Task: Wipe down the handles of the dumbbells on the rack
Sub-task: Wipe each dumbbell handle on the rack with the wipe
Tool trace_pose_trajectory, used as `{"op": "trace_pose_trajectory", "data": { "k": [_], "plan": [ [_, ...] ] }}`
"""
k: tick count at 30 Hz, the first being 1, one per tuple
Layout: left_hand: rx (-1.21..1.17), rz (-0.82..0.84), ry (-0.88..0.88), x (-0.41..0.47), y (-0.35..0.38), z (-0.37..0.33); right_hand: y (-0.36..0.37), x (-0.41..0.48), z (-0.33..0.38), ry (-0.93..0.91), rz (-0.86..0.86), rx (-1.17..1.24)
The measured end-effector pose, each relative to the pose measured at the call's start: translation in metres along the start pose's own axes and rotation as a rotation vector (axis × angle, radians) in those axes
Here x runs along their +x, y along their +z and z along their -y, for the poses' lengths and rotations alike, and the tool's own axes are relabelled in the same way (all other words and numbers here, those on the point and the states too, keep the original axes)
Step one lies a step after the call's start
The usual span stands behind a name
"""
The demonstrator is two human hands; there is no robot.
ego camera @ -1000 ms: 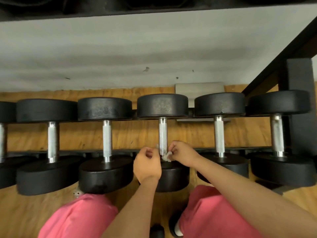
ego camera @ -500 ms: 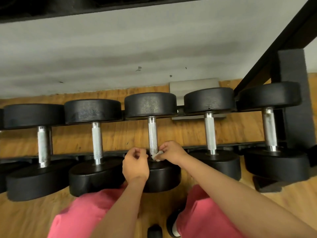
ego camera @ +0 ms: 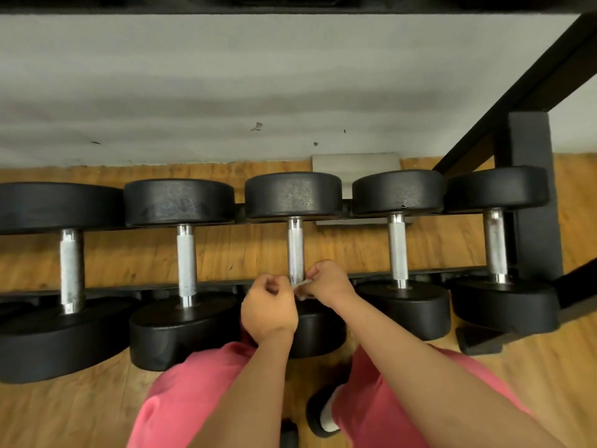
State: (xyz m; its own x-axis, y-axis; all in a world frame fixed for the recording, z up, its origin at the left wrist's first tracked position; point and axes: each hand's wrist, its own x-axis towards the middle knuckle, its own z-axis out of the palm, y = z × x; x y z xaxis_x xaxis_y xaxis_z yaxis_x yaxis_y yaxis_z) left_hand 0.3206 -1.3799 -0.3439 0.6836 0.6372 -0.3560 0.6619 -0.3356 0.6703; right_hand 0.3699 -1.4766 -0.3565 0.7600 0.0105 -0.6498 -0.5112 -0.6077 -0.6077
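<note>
The right hand and the left hand meet at the near end of the middle dumbbell handle (five show on the rack). Right fingers pinch a small white cloth against it. Left fingers are curled beside the cloth, and their grip on it is unclear.

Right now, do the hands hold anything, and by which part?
The right hand pinches a white wipe by one end, at the near end of the middle dumbbell handle. The left hand is curled beside it; its hold cannot be told.
</note>
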Motion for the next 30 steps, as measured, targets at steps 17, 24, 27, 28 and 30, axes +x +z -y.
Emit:
{"op": "trace_pose_trajectory", "data": {
  "k": [17, 24, 27, 28, 30],
  "plan": [
    [-0.006, -0.001, -0.007, 0.000, 0.000, -0.003, 0.004, 0.006, -0.014, -0.005, -0.076, 0.228],
    [-0.002, 0.015, -0.023, 0.001, 0.000, -0.002, -0.004, 0.010, -0.017, 0.042, -0.036, 0.543],
    [-0.002, 0.017, -0.026, 0.001, 0.000, -0.002, -0.008, 0.016, -0.017, 0.023, 0.080, 0.435],
    [-0.002, 0.017, -0.027, 0.000, 0.000, -0.002, -0.009, 0.017, -0.016, 0.010, 0.123, 0.319],
    [0.000, 0.018, -0.029, 0.000, 0.000, -0.002, -0.011, 0.016, -0.014, -0.019, 0.179, 0.125]
  ]
}}
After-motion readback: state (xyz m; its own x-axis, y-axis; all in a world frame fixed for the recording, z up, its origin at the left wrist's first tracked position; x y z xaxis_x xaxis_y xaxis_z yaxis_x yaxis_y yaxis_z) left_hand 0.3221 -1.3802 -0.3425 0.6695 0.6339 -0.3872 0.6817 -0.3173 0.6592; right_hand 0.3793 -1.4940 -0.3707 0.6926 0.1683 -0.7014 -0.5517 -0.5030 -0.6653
